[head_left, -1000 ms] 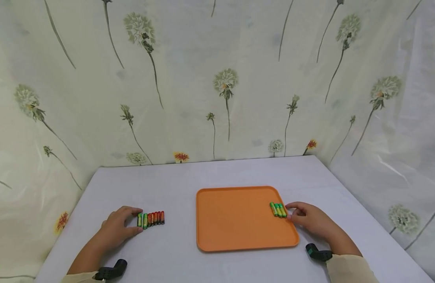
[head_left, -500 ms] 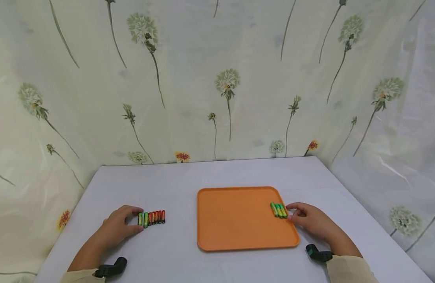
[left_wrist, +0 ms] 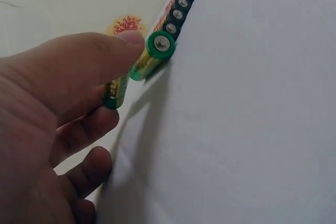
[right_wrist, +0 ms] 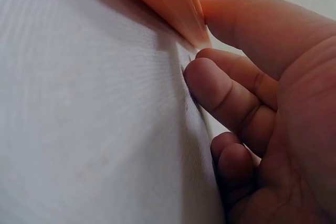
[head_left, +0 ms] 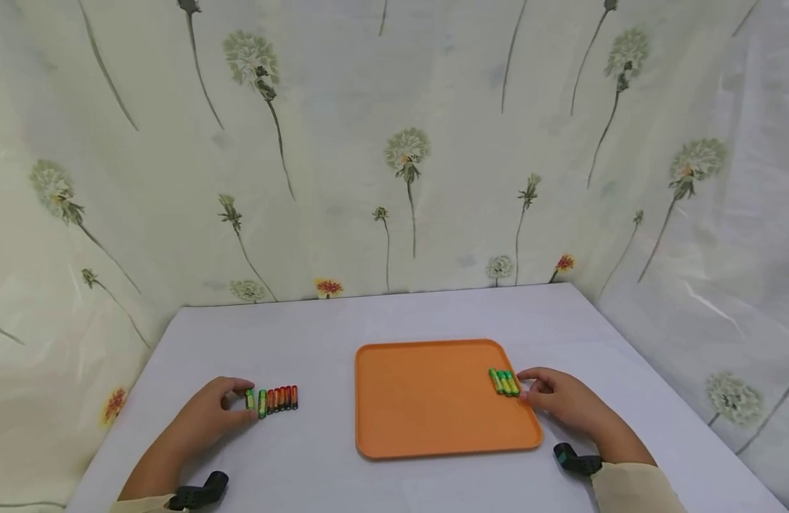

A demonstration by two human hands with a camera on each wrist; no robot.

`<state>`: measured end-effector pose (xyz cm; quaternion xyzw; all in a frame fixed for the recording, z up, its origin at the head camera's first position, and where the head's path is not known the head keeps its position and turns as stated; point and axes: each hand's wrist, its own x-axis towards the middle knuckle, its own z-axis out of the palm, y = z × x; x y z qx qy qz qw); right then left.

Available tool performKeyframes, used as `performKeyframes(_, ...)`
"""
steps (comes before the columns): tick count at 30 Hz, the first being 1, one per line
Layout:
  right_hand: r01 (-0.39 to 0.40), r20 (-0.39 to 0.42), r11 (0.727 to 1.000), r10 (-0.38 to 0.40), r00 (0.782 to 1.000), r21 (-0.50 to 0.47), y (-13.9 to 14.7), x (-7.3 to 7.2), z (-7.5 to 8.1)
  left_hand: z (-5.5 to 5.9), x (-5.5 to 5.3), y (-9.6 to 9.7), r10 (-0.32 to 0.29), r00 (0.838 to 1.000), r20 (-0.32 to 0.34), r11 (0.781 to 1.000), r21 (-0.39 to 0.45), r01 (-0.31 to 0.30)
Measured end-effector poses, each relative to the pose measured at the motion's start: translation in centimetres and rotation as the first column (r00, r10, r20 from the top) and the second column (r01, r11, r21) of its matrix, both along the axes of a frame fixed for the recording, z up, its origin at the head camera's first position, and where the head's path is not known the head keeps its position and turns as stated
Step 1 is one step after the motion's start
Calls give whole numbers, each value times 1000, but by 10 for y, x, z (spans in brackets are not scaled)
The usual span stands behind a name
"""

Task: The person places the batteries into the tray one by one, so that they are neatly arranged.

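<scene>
My left hand pinches a green battery between thumb and forefinger at the left end of a battery row. In the left wrist view the thumb covers much of that battery. A narrow gap separates it from another green battery, beside which stand several red-and-black batteries. On the right, my right hand rests at the right edge of an orange tray, its fingers loosely bent. The thumb touches the tray's rim. Three green batteries lie inside, right by these fingertips.
A white-covered table carries everything. Behind it and at both sides hangs a pale curtain printed with dandelions. Each wrist wears a black camera mount, such as the left one.
My left hand has shifted slightly left with the green battery, widening the gap to the row. The right hand, the tray and the batteries in it stay in place.
</scene>
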<state>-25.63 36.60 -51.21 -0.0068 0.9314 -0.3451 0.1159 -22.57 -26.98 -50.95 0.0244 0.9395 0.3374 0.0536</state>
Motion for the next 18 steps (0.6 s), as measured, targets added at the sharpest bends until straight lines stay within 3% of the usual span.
performKeyframes(7, -18, -12, 1000, 18, 1000, -12, -3, 0, 1, 15, 2, 12, 11, 1000, -29, 1000, 24, -10)
performKeyframes(18, -12, -13, 1000, 12, 1000, 19, -1, 0, 3, 36, -3, 54, -14, 1000, -26, 997, 76, 16)
